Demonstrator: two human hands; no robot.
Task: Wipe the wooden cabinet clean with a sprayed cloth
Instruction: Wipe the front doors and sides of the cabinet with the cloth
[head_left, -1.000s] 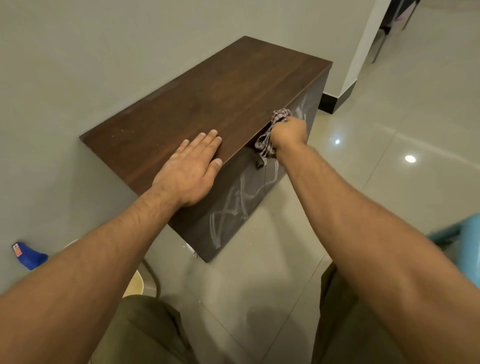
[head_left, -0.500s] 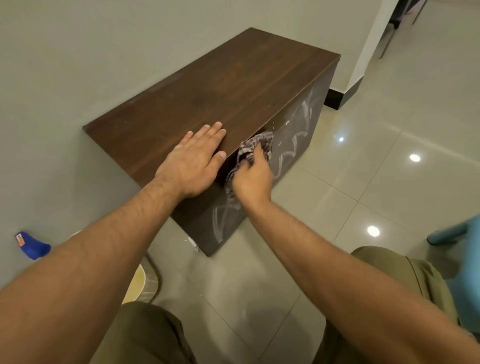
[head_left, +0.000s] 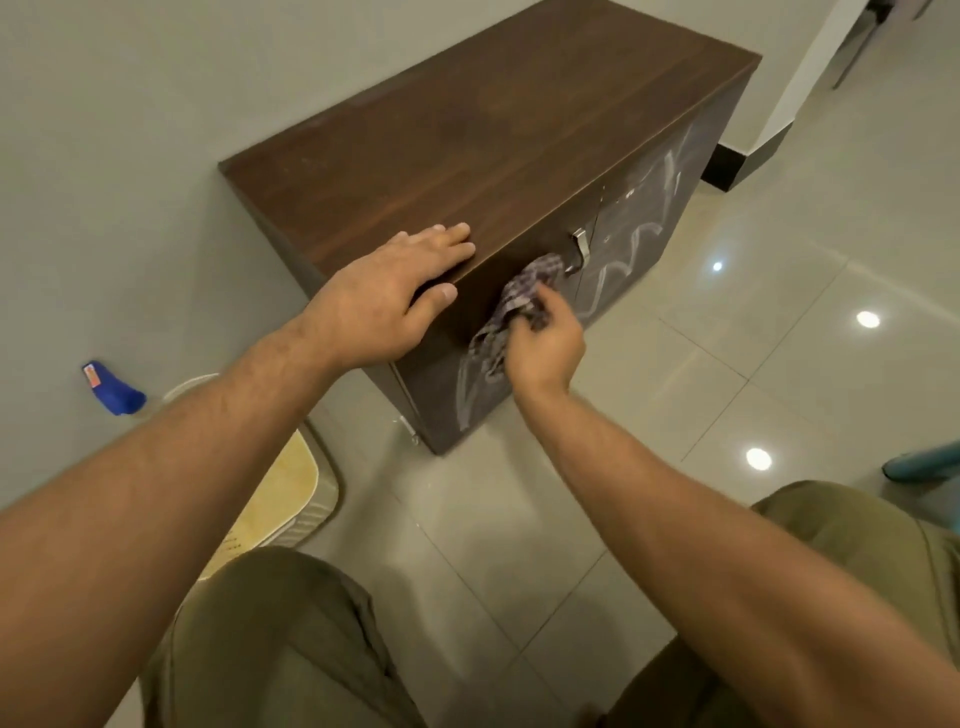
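One cabinet (head_left: 467, 140), one cloth (head_left: 511, 306), two hands

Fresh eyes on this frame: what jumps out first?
The dark wooden cabinet against the wall, with whitish streaks smeared across its front. The right hand presses a checked cloth to that front beside the metal handle, while the left hand lies flat on the top's near edge.

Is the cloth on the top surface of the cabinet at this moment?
No, the right hand presses the checked cloth against the front of the cabinet, below the top edge where the left hand rests flat.
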